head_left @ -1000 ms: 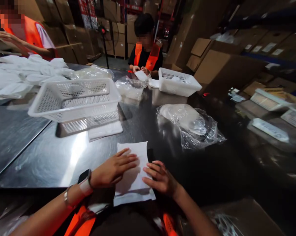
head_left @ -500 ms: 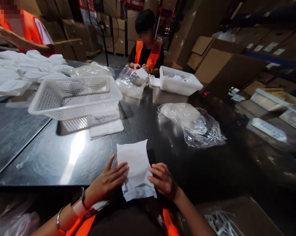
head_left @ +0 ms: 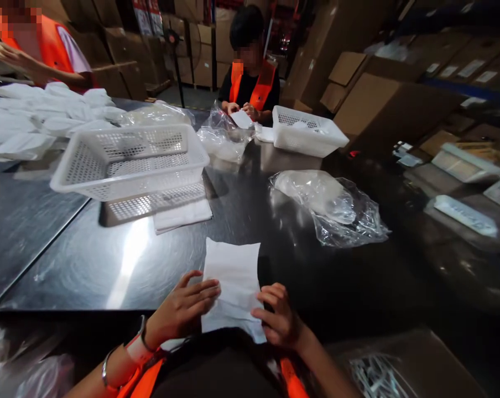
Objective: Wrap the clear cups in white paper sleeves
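A white flat pouch [head_left: 232, 276] lies on the shiny steel table [head_left: 109, 260] just in front of me. My left hand [head_left: 183, 309] pinches its near left edge, fingers curled over the pouch. My right hand [head_left: 280, 318] grips the near right corner, fingers bent. A smartwatch and a bracelet sit on my left wrist. The near end of the pouch is lifted slightly and creased between both hands.
A white perforated basket [head_left: 129, 160] stands ahead left, with a flat white stack [head_left: 182, 214] beside it. A clear plastic bag [head_left: 331, 207] lies at right. Across the table, a person in an orange vest [head_left: 252, 83] handles a sheet near another basket [head_left: 306, 132]. Cardboard boxes surround.
Both my hands slid back from lying flat on the pouch to its near end and closed on its edges. The pouch's near end has crumpled up a little.
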`<state>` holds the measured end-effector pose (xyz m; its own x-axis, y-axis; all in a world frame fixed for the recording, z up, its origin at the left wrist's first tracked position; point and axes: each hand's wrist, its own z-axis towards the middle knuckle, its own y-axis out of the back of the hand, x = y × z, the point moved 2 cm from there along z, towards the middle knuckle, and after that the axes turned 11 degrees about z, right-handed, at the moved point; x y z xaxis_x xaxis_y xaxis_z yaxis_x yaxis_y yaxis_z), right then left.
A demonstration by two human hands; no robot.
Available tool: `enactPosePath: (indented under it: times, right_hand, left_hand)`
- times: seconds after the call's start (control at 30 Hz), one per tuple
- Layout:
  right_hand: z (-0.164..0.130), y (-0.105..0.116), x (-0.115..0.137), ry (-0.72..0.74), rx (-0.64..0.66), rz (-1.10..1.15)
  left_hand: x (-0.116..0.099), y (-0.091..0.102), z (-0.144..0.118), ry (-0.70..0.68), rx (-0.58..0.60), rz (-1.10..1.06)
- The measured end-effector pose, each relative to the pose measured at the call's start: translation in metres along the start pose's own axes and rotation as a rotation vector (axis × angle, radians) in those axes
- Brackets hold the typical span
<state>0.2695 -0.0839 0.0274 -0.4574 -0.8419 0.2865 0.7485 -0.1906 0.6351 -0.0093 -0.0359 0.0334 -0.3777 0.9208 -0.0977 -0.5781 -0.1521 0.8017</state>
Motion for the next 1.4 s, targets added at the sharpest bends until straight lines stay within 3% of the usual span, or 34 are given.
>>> enactPosePath:
  times: [0.13, 0.27, 0.4, 0.57, 0.63, 0.73, 0.83, 0.97, 1.13, 1.4]
  right_hand:
    - [-0.011, -0.008, 0.012, -0.032, -0.064, -0.029]
    - [-0.016, -0.011, 0.020, -0.178, -0.139, 0.067]
    - [-0.010, -0.006, 0.024, -0.201, -0.237, 0.000]
    - [0.012, -0.007, 0.026, -0.058, -0.131, 0.054]
    - [0.021, -0.011, 0.027, -0.102, -0.247, 0.132]
    - [0.027, -0.020, 0.029, -0.344, -0.482, 0.130]
    - [0.024, -0.029, 0.033, -0.528, -0.592, 0.001]
    - [0.016, -0.032, 0.033, -0.638, -0.650, -0.122]
    - [0.013, -0.028, 0.026, -0.751, -0.567, -0.136]
    - [0.020, -0.026, 0.008, -0.772, -0.368, -0.179]
  left_hand:
    - [0.004, -0.002, -0.006, 0.082, -0.004, -0.095]
    - [0.004, -0.004, -0.009, 0.140, -0.038, -0.194]
    - [-0.003, -0.007, -0.008, 0.466, -0.217, -0.371]
    - [-0.017, -0.012, 0.001, 0.798, -0.421, -0.510]
    - [-0.019, -0.014, 0.005, 0.926, -0.421, -0.463]
    - [-0.022, -0.013, 0.009, 1.059, -0.429, -0.322]
    - [-0.025, -0.015, 0.012, 1.089, -0.487, -0.178]
    - [-0.028, -0.028, 0.010, 1.050, -0.413, -0.078]
    - [-0.028, -0.038, -0.002, 1.047, -0.316, 0.022]
    - [-0.018, -0.027, 0.007, 0.980, -0.088, -0.080]
